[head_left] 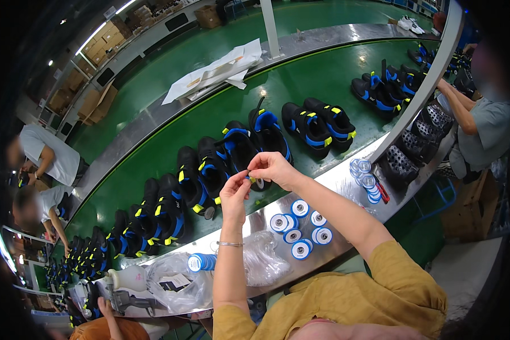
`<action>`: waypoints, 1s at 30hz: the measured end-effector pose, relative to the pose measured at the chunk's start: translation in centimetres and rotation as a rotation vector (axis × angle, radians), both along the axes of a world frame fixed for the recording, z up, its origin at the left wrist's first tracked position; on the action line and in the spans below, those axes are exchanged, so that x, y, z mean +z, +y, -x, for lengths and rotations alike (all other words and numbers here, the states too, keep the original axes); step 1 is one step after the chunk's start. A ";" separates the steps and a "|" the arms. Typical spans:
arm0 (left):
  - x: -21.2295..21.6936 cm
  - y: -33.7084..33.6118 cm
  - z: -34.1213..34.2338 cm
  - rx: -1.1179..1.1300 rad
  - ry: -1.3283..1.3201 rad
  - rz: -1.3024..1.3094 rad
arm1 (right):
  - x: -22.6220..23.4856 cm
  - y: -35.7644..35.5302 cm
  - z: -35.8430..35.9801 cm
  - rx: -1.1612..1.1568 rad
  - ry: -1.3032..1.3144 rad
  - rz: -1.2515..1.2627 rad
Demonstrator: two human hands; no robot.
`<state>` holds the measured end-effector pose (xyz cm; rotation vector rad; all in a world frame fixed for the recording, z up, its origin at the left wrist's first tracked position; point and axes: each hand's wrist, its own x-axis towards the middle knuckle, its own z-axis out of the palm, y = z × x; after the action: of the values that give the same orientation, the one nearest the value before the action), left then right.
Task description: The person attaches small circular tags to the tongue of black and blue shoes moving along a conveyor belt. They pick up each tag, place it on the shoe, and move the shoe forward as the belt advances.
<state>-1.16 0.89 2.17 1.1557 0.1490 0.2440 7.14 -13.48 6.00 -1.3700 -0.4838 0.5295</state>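
My left hand (pixel 234 194) and my right hand (pixel 273 170) meet fingertip to fingertip above the row of shoes. Both are closed in a pinch, on something small and dark that I cannot make out. Just below the fingers shows a round pale disc (pixel 259 184); whether it hangs from them or rests against a shoe, I cannot tell. Behind the hands stand black and blue sports shoes (pixel 235 148) with yellow-green tabs. Nearer me, several round white discs with blue rims (pixel 300 208) lie in small stacks on the metal table (pixel 271 211).
More shoes line the green conveyor belt (pixel 209 113) on both sides. Clear plastic bags (pixel 263 258) and a blue-edged disc stack (pixel 201 262) lie left of me; a grey tool (pixel 133 300) is farther left. A slanted metal post (pixel 416 93) rises at right. Other people work at both ends.
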 end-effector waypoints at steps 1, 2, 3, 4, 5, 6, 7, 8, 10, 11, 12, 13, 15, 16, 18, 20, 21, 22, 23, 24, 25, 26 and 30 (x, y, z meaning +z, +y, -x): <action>0.1 0.1 0.0 -0.013 -0.013 -0.010 | 0.1 0.1 0.0 0.018 -0.007 0.017; 0.1 0.2 0.1 -0.027 -0.007 -0.018 | 0.2 0.2 0.1 0.037 -0.013 0.034; 0.1 0.1 0.0 -0.045 -0.003 -0.026 | 0.3 0.0 0.2 0.060 -0.037 0.026; 0.2 0.1 0.0 -0.063 0.002 -0.034 | 0.0 0.0 0.0 0.068 -0.071 0.031; 0.2 0.0 -0.1 -0.070 -0.001 -0.035 | -0.5 0.0 -0.4 0.076 -0.105 0.037; 0.3 0.1 0.0 -0.074 -0.001 -0.038 | -0.7 0.1 -0.5 0.088 -0.137 0.040; 0.3 0.1 0.1 -0.078 -0.002 -0.041 | -0.9 0.0 -0.6 0.097 -0.142 0.058; 0.2 0.2 0.1 -0.076 0.004 -0.038 | -0.9 -0.1 -0.7 0.105 -0.148 0.076; 0.1 0.3 0.2 -0.072 0.012 -0.030 | -0.8 -0.2 -0.7 0.112 -0.167 0.100; 0.1 0.3 0.1 -0.073 0.012 -0.032 | -0.7 -0.2 -0.7 0.111 -0.181 0.106; 0.0 0.3 0.1 -0.075 0.016 -0.033 | -0.8 -0.3 -0.7 0.109 -0.191 0.113; 0.0 0.3 0.0 -0.077 0.020 -0.034 | -0.7 -0.4 -0.8 0.116 -0.200 0.123; 0.2 0.2 -0.1 -0.067 0.022 -0.031 | -0.5 -0.6 -0.9 0.129 -0.218 0.143; 0.3 0.1 -0.1 -0.061 0.022 -0.030 | -0.5 -0.6 -0.7 0.132 -0.208 0.142; 0.2 0.1 0.0 -0.058 0.032 -0.023 | -0.4 -0.7 -0.6 0.140 -0.193 0.138; 0.1 0.2 0.0 -0.053 0.030 -0.009 | -0.4 -0.7 -0.5 0.137 -0.200 0.149; 0.1 0.3 0.1 -0.053 0.032 -0.007 | -0.5 -0.6 -0.4 0.136 -0.203 0.155; 0.1 0.3 0.1 -0.054 0.033 -0.005 | -0.4 -0.6 -0.3 0.132 -0.201 0.153; 0.1 0.3 0.1 -0.054 0.034 -0.003 | -0.3 -0.5 -0.2 0.127 -0.199 0.151; 0.1 0.4 0.1 -0.060 0.042 0.010 | -0.3 -0.5 -0.2 0.122 -0.196 0.147; 0.1 0.4 0.0 -0.066 0.049 0.023 | -0.3 -0.5 -0.2 0.131 -0.201 0.135; 0.2 0.4 0.0 -0.073 0.057 0.036 | -0.4 -0.4 -0.3 0.140 -0.206 0.124; 0.7 0.0 0.1 -0.046 0.084 0.030 | -0.9 -0.9 -1.2 0.204 -0.234 0.119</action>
<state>-1.23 0.85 2.89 1.1390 0.1994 0.1523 8.36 -14.37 5.15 -1.5139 -0.7996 0.5739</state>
